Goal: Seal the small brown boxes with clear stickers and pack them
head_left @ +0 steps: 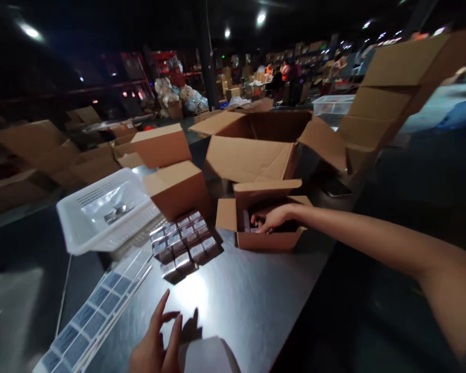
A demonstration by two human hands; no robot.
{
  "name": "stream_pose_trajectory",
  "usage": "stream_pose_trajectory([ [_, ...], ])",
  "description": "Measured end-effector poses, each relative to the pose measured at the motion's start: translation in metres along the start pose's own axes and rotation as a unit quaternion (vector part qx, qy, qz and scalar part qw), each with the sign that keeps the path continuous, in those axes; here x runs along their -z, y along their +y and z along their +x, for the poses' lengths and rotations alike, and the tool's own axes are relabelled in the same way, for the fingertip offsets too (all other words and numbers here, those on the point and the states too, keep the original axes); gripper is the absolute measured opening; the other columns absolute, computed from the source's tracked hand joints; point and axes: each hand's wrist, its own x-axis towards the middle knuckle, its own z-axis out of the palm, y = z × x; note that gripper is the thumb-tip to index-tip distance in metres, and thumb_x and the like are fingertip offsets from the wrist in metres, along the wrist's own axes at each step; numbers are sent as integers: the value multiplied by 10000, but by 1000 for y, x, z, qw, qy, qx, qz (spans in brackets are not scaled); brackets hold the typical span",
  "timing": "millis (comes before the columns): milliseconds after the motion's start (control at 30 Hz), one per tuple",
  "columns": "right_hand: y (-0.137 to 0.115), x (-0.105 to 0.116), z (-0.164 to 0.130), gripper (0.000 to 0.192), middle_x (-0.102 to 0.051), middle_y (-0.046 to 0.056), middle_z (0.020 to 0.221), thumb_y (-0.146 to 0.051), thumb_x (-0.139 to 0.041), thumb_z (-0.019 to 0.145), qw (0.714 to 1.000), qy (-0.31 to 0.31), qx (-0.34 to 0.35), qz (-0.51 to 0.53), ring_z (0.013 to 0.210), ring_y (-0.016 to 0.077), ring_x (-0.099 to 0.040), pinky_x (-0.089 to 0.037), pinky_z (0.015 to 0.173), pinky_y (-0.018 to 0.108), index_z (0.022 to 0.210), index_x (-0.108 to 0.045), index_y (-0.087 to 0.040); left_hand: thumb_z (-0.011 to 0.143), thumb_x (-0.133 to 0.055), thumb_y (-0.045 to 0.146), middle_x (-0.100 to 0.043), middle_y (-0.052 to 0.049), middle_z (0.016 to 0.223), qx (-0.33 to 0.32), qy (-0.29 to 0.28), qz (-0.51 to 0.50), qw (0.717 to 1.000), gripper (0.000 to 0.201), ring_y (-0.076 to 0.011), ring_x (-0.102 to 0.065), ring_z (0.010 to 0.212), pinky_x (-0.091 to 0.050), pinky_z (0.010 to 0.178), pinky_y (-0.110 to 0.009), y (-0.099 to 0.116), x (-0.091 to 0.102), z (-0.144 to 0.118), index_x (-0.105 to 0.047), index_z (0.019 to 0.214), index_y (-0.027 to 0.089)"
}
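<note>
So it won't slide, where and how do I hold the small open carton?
Probably grip the small open carton at its near left corner, from the left, with your left hand: the left flap sticks out and might bend, and your right hand reaches in from the right.

the desk (pixel 248 290) was smooth metal, glossy enough to throw back a white glare. the packs (pixel 182 235) had a shiny, film-like skin with bright glints along their tops. the carton (pixel 270 241) was plain matt cardboard, as was the large box (pixel 252 158) behind it. the basket (pixel 112 235) was white plastic with a soft sheen; the bag (pixel 101 207) in it was clear, glossy plastic. the labels (pixel 95 318) looked like smooth paper.
</note>
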Motion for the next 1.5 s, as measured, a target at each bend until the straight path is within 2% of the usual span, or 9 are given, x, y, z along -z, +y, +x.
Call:
stream_pose_trajectory([
  [200, -72, -52, -35, 297, -700, 135, 1058, -324, -599, 936, 902, 382, 193, -62, 1014, 278, -658, -495, 926, 419, 1190, -640, -176, 961, -407, 403, -754, -59, 967, 47, 24, 7, 999, 509, -169, -654, 609, -392, 613, -285, -3, 9, 7, -477, 1417, 190],
  [333, -130, -157, -30, 456, -661, 100, 1200, -411, -736, 853, 905, 126, 402, 60, 1108, 250, -629, -511, 955, 368, 1234, -590, -209, 972, -348, 376, -741, -57, 878, 23, 49, -33, 998, 496, -154, -625, 562, -390, 589, -268, -3, 8, 6, -484, 1391, 151],
  [467, -158, -210, 6, 492, -710, 48, 995, -275, -761, 820, 924, -1, 353, 145, 929, 217, -677, -517, 813, 322, 1262, -558, -203, 1004, -264, 365, -728, -59, 855, 0, 75, -13, 997, 511, -136, -624, 574, -399, 598, -248, -7, 17, 9, -482, 1394, 119],
  [700, -153, -205, 15, 127, -741, 51, 983, -270, -563, 947, 939, 54, 323, 107, 934, 228, -691, -508, 848, 371, 1031, -647, -224, 1037, -317, 392, -701, -71, 725, 108, 13, 230, 967, 419, -215, -649, 657, -270, 574, -282, -9, 31, 26, -631, 1260, 227],
  [867, -149, -188, 2, 120, -646, 95, 1163, -288, -587, 945, 838, 149, 524, 20, 1156, 250, -575, -485, 986, 424, 904, -691, -244, 1039, -288, 435, -723, -99, 805, 120, -43, 247, 961, 432, -270, -682, 738, -304, 599, -299, -11, 30, 30, -630, 1214, 238],
  [1033, -172, -129, 47, 378, -648, 111, 1131, -268, -600, 942, 813, 306, 494, -36, 1104, 263, -568, -463, 998, 448, 1315, -567, -217, 1023, -372, 411, -726, -99, 799, 80, -53, 201, 975, 376, -265, -678, 761, -313, 628, -295, -18, 27, 31, -663, 1179, 232],
  [1133, -190, -111, 88, 711, -612, 175, 1288, -198, -643, 877, 829, 300, 441, -171, 1241, 316, -522, -415, 1056, 489, 1518, -341, -136, 1022, -374, 390, -725, -87, 792, 59, -56, 163, 983, 372, -243, -675, 767, -311, 640, -295, -18, 26, 31, -674, 1179, 237],
  [1333, -188, -130, 112, 669, -638, 167, 1276, -105, -576, 838, 801, 328, 473, -164, 1247, 297, -543, -378, 1102, 528, 1477, -380, -128, 975, -350, 447, -535, 12, 536, 47, -24, -34, 998, 437, -159, -545, 572, -281, 591, -269, -20, 35, 31, -706, 1059, 208],
  [1500, -167, -165, 77, 306, -671, 59, 1037, -124, -542, 862, 717, 355, 589, -114, 1063, 215, -625, -419, 1104, 508, 1139, -570, -251, 741, -668, 505, -703, -30, 896, 93, -1, -219, 971, 692, -85, -408, 502, -329, 544, -239, -15, 39, 30, -562, 1333, 163],
])
